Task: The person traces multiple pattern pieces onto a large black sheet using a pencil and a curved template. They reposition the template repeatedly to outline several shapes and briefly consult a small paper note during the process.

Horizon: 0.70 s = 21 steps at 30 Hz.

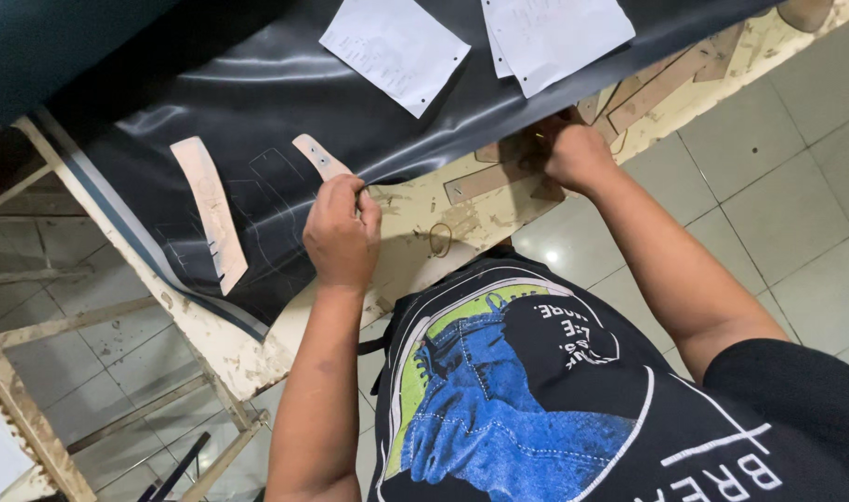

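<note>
A long, pale cardboard template (210, 212) lies on the glossy black leather sheet (257, 102) covering the worn wooden table (424, 232). The left hand (342, 232) pinches the sheet's near edge, fingers closed. The right hand (573, 153), fisted, grips that edge further along. White papers (396, 51) rest above.

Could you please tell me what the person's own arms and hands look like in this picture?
Both forearms are bare, with no gloves, watch or rings visible on the left hand or the right hand. A short black sleeve covers the right upper arm.
</note>
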### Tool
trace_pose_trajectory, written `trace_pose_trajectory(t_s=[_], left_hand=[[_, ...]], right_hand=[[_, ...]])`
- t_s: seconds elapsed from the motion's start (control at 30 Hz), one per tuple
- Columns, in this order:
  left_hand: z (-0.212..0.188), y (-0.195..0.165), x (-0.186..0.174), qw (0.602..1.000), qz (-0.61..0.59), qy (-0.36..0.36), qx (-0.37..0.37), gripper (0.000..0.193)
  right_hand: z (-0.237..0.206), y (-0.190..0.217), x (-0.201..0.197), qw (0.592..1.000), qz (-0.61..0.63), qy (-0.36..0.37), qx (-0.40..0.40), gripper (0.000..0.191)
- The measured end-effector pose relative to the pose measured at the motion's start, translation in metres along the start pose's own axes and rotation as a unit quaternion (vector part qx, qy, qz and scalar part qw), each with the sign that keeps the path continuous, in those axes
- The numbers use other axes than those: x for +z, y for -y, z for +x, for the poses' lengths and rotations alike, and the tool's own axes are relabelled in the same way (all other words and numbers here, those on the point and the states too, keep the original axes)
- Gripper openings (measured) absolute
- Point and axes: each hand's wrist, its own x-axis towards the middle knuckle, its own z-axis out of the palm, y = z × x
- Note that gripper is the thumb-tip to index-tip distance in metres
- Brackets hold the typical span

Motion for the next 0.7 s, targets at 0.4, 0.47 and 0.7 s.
trace_pose_trajectory(t_s=[0.4, 0.47, 0.7], left_hand=[[-0.029, 0.010, 0.006, 0.999, -0.003, 0.033, 0.032, 0.015], [-0.038, 0.016, 0.010, 0.996, 0.011, 0.047, 0.070, 0.017], [-0.073, 0.023, 0.026, 0.987, -0.003, 0.117, 0.109, 0.034]], right_hand=[[-0.043, 0.032, -0.030, 0.977, 0.006, 0.134, -0.165, 0.019], [-0.047, 0.040, -0.044, 0.959, 0.042, 0.211, -0.187, 0.017], [0.013, 0.036, -0.039, 0.977, 0.125, -0.125, -0.122, 0.014]])
